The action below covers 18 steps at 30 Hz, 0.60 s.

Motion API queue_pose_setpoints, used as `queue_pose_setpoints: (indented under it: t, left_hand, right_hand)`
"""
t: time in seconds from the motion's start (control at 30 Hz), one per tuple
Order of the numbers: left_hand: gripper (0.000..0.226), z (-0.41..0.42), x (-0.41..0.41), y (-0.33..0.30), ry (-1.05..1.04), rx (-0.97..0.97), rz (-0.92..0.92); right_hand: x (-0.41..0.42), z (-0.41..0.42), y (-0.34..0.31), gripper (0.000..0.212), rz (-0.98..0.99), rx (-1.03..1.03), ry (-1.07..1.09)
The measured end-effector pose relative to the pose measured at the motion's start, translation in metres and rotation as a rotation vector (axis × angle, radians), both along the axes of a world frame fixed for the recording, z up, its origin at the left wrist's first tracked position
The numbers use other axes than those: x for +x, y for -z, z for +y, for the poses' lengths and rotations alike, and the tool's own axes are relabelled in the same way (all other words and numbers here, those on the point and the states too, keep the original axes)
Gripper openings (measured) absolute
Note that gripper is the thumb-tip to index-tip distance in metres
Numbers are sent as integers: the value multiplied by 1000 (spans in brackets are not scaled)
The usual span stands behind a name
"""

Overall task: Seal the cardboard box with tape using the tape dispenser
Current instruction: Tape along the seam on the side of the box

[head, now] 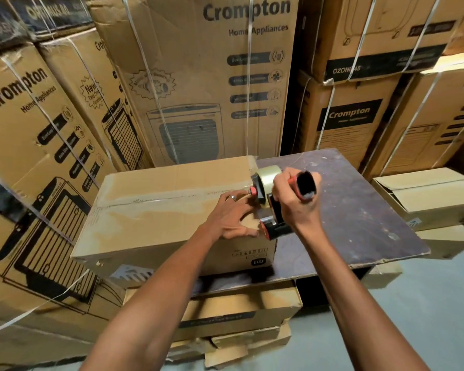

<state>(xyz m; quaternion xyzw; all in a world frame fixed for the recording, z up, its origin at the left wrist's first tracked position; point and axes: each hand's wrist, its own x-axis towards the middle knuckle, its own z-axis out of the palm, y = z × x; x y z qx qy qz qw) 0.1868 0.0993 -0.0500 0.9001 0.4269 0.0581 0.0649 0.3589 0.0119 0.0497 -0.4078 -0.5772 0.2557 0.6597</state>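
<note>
A brown cardboard box (156, 210) lies on a dark board, its top flaps closed along a centre seam that carries clear tape. A red-and-black tape dispenser (268, 204) with a clear tape roll sits at the box's right edge, near the end of the seam. My right hand (292, 199) grips its handle. My left hand (231, 218), a ring on one finger, presses flat on the box top right beside the dispenser, fingers spread at the tape's end.
The dark board (359, 210) rests on stacked cartons (239, 314). Tall strapped appliance cartons (198, 76) wall in the left and back. A smaller closed carton (426, 196) stands at the right. Grey floor (426, 317) shows at lower right.
</note>
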Motion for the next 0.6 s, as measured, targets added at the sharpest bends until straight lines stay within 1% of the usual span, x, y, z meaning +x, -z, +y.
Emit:
queue_pose_setpoints:
  t: [0.1,0.17,0.33,0.4,0.5,0.57,0.6]
  left_hand:
    - [82,1,-1,-1,1,-3,18]
    - [86,3,-1,-4,13,-2,20]
    - [81,0,0,-3,35,20,11]
    - [82,0,0,-3,54,55,30]
    - [89,-2,1,-1,64,52,42]
    - [95,-5,1,-2,59,46,56]
    - [95,-6,1,-3,66,58,82]
  right_hand:
    - [5,13,-5,31,48,-105,-11]
    - [14,22,-6,29,100,-135,-40]
    - [28,15,0,38,177,-135,-62]
    - [37,12,-1,36,280,-135,-47]
    - [56,14,-7,26,530,-96,-50]
    - [67,20,-12,25,695,-81,-30]
    - [71,25,-14,25,746,-66,-19]
